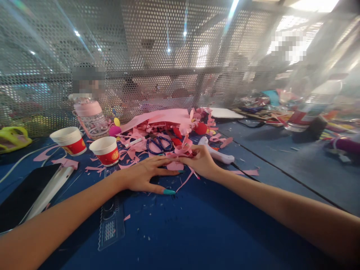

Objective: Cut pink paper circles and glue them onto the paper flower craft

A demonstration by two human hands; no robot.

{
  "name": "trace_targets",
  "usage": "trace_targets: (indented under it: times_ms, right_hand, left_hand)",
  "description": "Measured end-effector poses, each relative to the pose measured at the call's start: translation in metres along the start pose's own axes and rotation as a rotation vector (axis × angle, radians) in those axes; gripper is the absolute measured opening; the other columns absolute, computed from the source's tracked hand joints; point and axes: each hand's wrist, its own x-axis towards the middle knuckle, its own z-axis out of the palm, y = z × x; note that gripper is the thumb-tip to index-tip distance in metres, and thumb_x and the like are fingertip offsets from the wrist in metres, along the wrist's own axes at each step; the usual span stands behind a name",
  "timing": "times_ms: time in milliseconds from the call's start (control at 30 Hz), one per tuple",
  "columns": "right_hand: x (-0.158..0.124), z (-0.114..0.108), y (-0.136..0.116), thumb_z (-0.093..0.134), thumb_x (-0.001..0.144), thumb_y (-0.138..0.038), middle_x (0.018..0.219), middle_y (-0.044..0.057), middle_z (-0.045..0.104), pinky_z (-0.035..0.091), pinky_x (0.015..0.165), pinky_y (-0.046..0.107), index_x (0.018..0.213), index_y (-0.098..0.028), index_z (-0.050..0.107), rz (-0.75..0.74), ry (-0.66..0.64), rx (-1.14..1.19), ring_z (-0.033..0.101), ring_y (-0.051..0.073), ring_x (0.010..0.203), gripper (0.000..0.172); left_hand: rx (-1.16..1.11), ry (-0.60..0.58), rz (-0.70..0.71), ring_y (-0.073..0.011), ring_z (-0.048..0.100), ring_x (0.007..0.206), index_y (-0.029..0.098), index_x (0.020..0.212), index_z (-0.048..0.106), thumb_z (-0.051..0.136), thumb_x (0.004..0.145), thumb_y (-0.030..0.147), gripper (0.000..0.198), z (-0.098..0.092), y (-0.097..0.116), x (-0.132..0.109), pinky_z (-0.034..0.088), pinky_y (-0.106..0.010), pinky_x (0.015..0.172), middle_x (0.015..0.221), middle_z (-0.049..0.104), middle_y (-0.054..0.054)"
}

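Observation:
My left hand lies flat on the blue table with fingers stretched out and thumb apart, a teal nail showing on the thumb. Its fingertips reach the pink paper beside my right hand. Between the closed thumb and fingers of my right hand is a curled pink paper strip. A thin tail of pink paper hangs down toward me. Just beyond the hands lie dark blue scissor handles among pink scraps. To the right of my right hand rests a pale glue gun.
Two paper cups and a pink-lidded bottle stand at left, near a phone. A clear ruler lies below my left forearm. A perforated metal screen closes the back. Another bottle stands right.

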Motion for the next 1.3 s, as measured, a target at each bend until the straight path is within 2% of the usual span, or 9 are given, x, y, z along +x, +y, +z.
trace_targets:
  times_ms: [133,200,367,567,700,800,900,1067,1300]
  right_hand:
    - [-0.001,0.002,0.003,0.072,0.063,-0.04,0.079,0.006,0.07,0.054,0.073,0.036,0.063,-0.018,0.067,-0.009,0.073,0.115,0.065,0.023,0.081,0.022]
    - [-0.001,0.002,0.003,0.073,0.063,-0.04,0.078,0.007,0.07,0.054,0.075,0.036,0.058,-0.018,0.064,0.0,0.082,0.16,0.065,0.023,0.084,0.024]
    - [0.0,0.001,0.002,0.072,0.064,-0.041,0.069,0.006,0.068,0.054,0.071,0.035,0.057,-0.019,0.064,0.033,0.027,0.081,0.064,0.022,0.078,0.024]
    - [0.0,0.001,-0.001,0.072,0.063,-0.043,0.069,0.006,0.068,0.054,0.064,0.034,0.058,-0.018,0.063,0.049,0.016,0.021,0.063,0.02,0.07,0.027]
    - [0.0,0.002,0.001,0.072,0.061,-0.046,0.076,0.005,0.07,0.055,0.067,0.035,0.058,-0.018,0.061,0.076,0.024,0.068,0.065,0.022,0.074,0.03]
    - [0.001,0.002,0.001,0.073,0.061,-0.044,0.08,0.006,0.071,0.055,0.068,0.035,0.059,-0.018,0.062,0.082,0.034,0.085,0.065,0.022,0.078,0.028]
    - [0.0,0.002,-0.002,0.073,0.061,-0.041,0.074,0.006,0.07,0.055,0.065,0.033,0.055,-0.018,0.06,0.079,0.032,0.07,0.066,0.021,0.074,0.027]
    - [0.0,0.002,-0.007,0.072,0.063,-0.035,0.066,0.003,0.069,0.055,0.062,0.031,0.058,-0.017,0.062,0.112,-0.05,0.11,0.066,0.019,0.066,0.021]
    - [0.0,0.002,-0.005,0.069,0.066,-0.031,0.073,0.004,0.07,0.054,0.072,0.034,0.06,-0.018,0.064,0.074,-0.065,0.096,0.066,0.021,0.077,0.015]
  left_hand:
    - [0.007,-0.003,0.007,-0.0277,0.019,0.136,0.03,0.134,0.039,0.047,0.079,0.061,0.063,-0.001,0.001,0.0,0.018,-0.045,0.109,0.149,0.02,-0.005]
    - [0.017,-0.005,0.003,-0.0271,0.018,0.136,0.031,0.134,0.038,0.046,0.08,0.061,0.063,-0.001,0.001,-0.001,0.019,-0.045,0.109,0.149,0.02,-0.005]
    - [0.014,-0.015,0.002,-0.0268,0.018,0.136,0.031,0.135,0.037,0.046,0.079,0.062,0.064,0.0,0.0,0.0,0.018,-0.046,0.109,0.149,0.02,-0.005]
    - [0.007,-0.016,-0.012,-0.0269,0.019,0.136,0.033,0.134,0.036,0.046,0.079,0.062,0.063,0.001,0.0,0.0,0.019,-0.046,0.109,0.149,0.019,-0.003]
    - [-0.007,-0.016,-0.016,-0.0276,0.019,0.136,0.034,0.134,0.035,0.048,0.079,0.062,0.064,0.002,-0.002,0.0,0.017,-0.047,0.109,0.149,0.018,-0.002]
    - [-0.013,-0.022,-0.026,-0.0277,0.018,0.136,0.034,0.135,0.036,0.048,0.078,0.062,0.064,0.002,-0.002,0.0,0.016,-0.047,0.109,0.149,0.018,-0.003]
    - [-0.022,-0.023,-0.026,-0.0284,0.019,0.136,0.033,0.135,0.036,0.048,0.078,0.062,0.064,0.001,-0.001,0.0,0.017,-0.048,0.109,0.149,0.018,-0.003]
    - [-0.025,0.011,-0.021,-0.0296,0.023,0.134,0.033,0.134,0.038,0.049,0.078,0.061,0.063,0.002,-0.001,-0.001,0.02,-0.048,0.108,0.148,0.022,-0.004]
    - [0.004,0.015,-0.012,-0.0277,0.023,0.134,0.032,0.133,0.038,0.048,0.078,0.061,0.063,0.004,-0.003,-0.001,0.021,-0.046,0.108,0.148,0.023,-0.003]
